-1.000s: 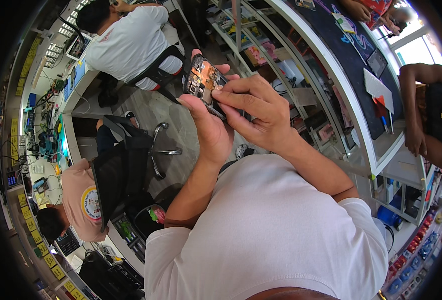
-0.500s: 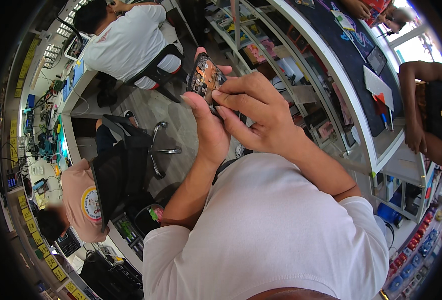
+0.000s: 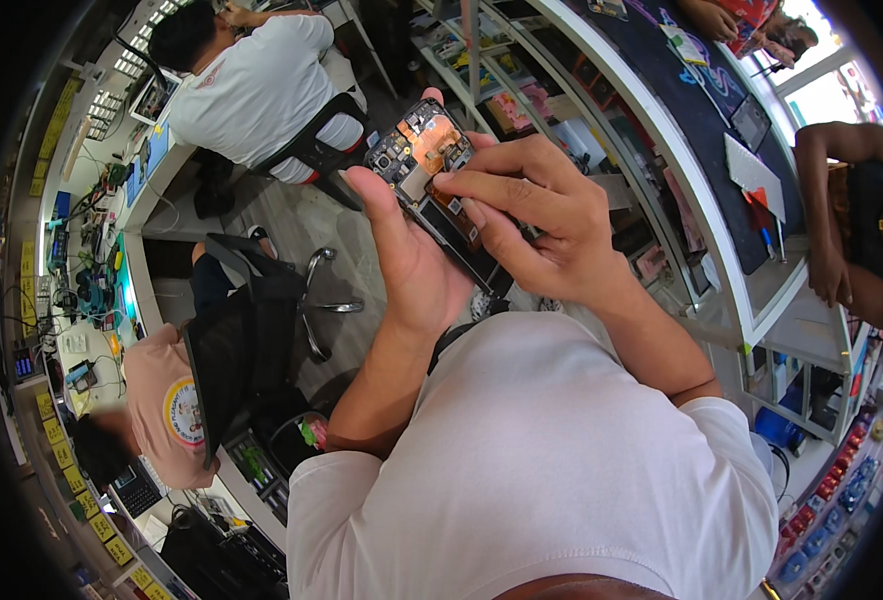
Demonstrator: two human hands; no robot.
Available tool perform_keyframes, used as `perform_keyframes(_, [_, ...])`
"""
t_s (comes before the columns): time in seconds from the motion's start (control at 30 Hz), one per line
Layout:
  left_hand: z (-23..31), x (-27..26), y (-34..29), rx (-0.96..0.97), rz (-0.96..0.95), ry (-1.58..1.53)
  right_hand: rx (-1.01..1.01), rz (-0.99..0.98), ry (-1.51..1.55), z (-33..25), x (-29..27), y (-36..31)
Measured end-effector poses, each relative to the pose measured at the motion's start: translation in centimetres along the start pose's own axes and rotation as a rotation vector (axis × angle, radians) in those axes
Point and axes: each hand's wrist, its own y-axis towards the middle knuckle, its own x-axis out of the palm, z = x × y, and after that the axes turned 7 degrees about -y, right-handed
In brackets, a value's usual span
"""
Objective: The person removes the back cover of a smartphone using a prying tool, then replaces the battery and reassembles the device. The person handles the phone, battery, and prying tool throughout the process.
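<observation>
A: Status of the phone (image 3: 419,188), pls?
B: Held up in front of the torso, in the L hand (image 3: 417,275). Back's exposed, no rear cover seen on it.
A: L grip?
B: Closed round the phone: cradled from below, w/ fingertips showing past the far edge & thumb along the near-L edge.
A: And the R hand (image 3: 557,220)?
B: Index & thumb tips are set at the orange-brown flex strip (image 3: 454,203), just R of the L thumb. Pinched or only pressed, can't be told.
A: What's done, then?
B: Opening-up, by the look of it. Copper-coloured sheet (image 3: 434,140) is bared beyond the R fingertips; camera module (image 3: 384,162) is bared too, nr the L thumb tip.
A: Not done?
B: Phone's not closed up. Whether the strip's seated or loose can't be made out, so exact progress can't be judged.
A: Anything else nr the grip?
B: Chair base (image 3: 319,300), lower L of it, well apart; not touched.
</observation>
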Motion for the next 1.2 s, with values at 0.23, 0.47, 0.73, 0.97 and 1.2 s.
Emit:
perform_keyframes(0.23, [-0.3,0.0,-0.2,0.022,-0.016,-0.043,-0.018,-0.054,-0.067,-0.3,-0.4,-0.6])
perform_keyframes(0.47, [-0.8,0.4,-0.5,0.071,0.017,0.075,-0.060,-0.084,-0.093,-0.6,-0.5,-0.5])
perform_keyframes(0.73, [0.0,-0.6,0.7,-0.037,0.049,-0.149,0.047,-0.100,-0.017,-0.7,-1.9,-2.1])
perform_keyframes(0.97, [-0.1,-1.4,1.1,-0.099,-0.135,-0.300,0.002,-0.209,-0.133,-1.8,-2.5,-3.2])
perform_keyframes(1.2, [-1.2,-1.1,1.1,-0.104,-0.171,-0.304,0.019,-0.188,-0.203,-1.7,-2.5,-3.9])
